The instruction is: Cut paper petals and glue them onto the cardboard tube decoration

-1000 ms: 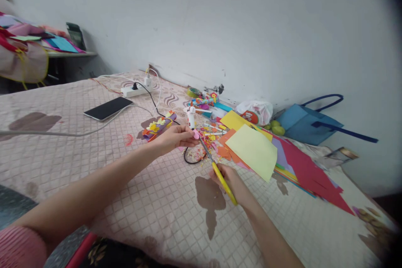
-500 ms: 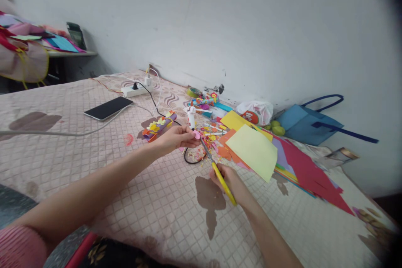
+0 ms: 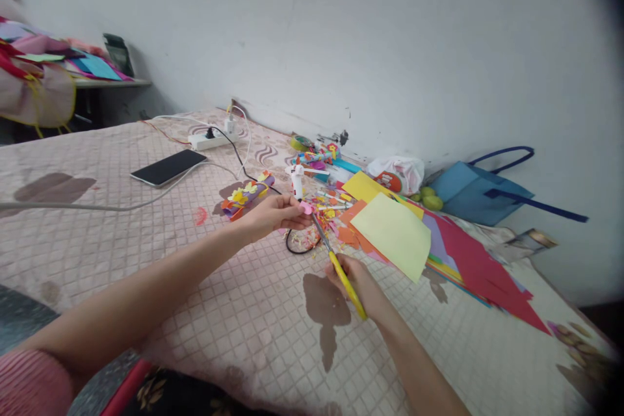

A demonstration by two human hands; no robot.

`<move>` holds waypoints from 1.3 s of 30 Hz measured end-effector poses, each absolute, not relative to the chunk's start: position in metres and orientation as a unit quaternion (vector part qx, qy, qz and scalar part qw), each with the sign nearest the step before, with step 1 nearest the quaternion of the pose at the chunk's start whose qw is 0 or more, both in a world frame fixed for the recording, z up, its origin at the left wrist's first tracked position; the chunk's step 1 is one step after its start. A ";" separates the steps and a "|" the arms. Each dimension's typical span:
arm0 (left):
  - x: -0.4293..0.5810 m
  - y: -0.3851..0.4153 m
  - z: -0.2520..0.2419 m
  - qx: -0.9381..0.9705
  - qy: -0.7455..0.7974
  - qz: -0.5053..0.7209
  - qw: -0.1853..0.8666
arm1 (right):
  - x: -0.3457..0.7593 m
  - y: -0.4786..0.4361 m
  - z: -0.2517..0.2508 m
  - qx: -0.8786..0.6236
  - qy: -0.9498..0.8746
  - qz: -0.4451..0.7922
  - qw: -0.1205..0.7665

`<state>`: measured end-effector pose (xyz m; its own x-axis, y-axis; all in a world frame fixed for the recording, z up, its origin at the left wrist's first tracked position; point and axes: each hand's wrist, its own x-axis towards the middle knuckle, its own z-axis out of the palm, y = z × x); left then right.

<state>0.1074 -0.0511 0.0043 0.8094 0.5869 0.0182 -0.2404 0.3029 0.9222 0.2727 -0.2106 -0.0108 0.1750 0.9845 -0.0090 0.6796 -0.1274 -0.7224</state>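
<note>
My left hand [image 3: 280, 214] pinches a small pink piece [image 3: 306, 208], which looks like paper or foam, between thumb and fingers. Yellow-handled scissors [image 3: 347, 283] are gripped in my right hand [image 3: 361, 283], their tips at the pink piece. Whether the blades touch it I cannot tell. Just behind the pink piece is a white glue gun [image 3: 297, 182] with a black cord. Colourful scraps [image 3: 326, 218] are scattered beyond and beside the blades. Left of the glue gun lies a purple roll with yellow and orange flowers [image 3: 248, 194].
Coloured sheets [image 3: 394, 234] are spread on the right, with a blue bag [image 3: 480, 192] by the wall. A phone [image 3: 169, 168] and a white power strip [image 3: 213, 140] with cables are at the left. A decorated blue roll [image 3: 314, 156] lies at the back.
</note>
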 end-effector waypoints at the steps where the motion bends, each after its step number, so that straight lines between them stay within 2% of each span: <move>1: 0.107 -0.051 0.005 0.530 0.162 0.263 0.790 | 0.273 -0.210 -0.012 -0.706 -0.590 0.253 0.301; 22: 0.107 -0.052 0.004 0.537 0.159 0.261 0.786 | 0.272 -0.212 -0.008 -0.700 -0.580 0.275 0.314; 28: 0.107 -0.051 0.004 0.549 0.143 0.260 0.781 | 0.276 -0.212 -0.011 -0.699 -0.596 0.266 0.292; 39: 0.105 -0.052 0.008 0.549 0.151 0.255 0.781 | 0.267 -0.215 0.008 -0.700 -0.579 0.306 0.285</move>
